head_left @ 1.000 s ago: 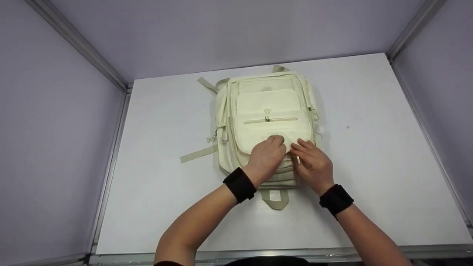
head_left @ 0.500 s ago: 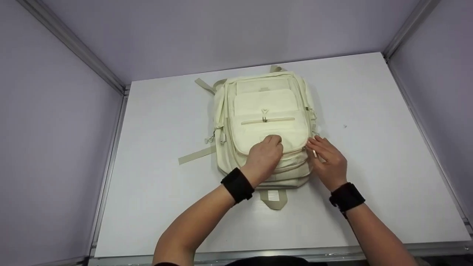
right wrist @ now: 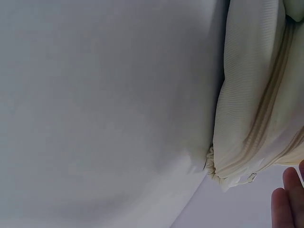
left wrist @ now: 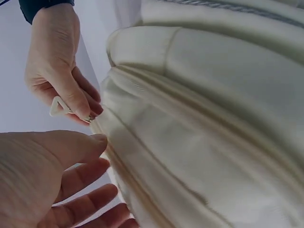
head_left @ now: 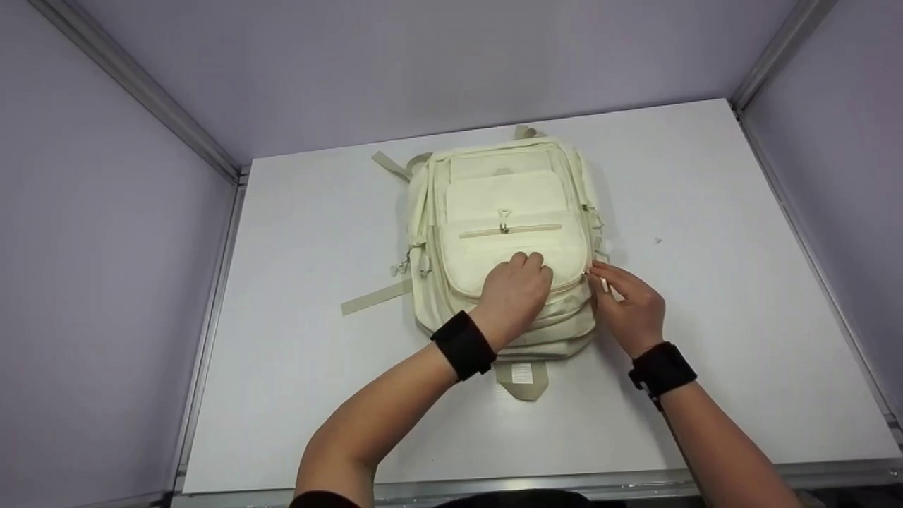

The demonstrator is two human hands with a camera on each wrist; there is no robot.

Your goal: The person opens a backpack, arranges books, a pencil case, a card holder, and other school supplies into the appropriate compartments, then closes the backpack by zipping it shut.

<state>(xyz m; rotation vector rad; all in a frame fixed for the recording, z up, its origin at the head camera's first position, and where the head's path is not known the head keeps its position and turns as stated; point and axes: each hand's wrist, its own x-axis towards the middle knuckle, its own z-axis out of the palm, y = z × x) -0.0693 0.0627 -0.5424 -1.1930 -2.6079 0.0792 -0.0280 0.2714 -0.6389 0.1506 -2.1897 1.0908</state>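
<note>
A cream backpack (head_left: pixel 506 197) lies front side up, with its top-handle loop (head_left: pixel 523 391) towards me. My left hand (head_left: pixel 513 293) holds the curved edge of the front pocket; in the left wrist view its thumb (left wrist: pixel 88 148) is against the zipper edge and the other fingers lie on the pocket's face. At the pocket's right side my right hand (head_left: pixel 630 307) pinches a zipper pull, whose pale triangular tab (left wrist: pixel 61 113) sticks out beside the fingers. The metal slider is mostly hidden by the fingertips. Several more zippered layers show below the pocket.
The backpack rests on a white table (head_left: pixel 310 409) with grey-lilac walls (head_left: pixel 480 63) around it. A loose strap (head_left: pixel 377 298) extends left. A tiny pale scrap (head_left: pixel 657 240) lies to the right. Another short horizontal zipper (head_left: pixel 536 228) crosses the backpack's front.
My right hand has moved right and slightly up along the pocket's curved edge with the zipper pull. Between the last two frames, my left hand shifted slightly right.
</note>
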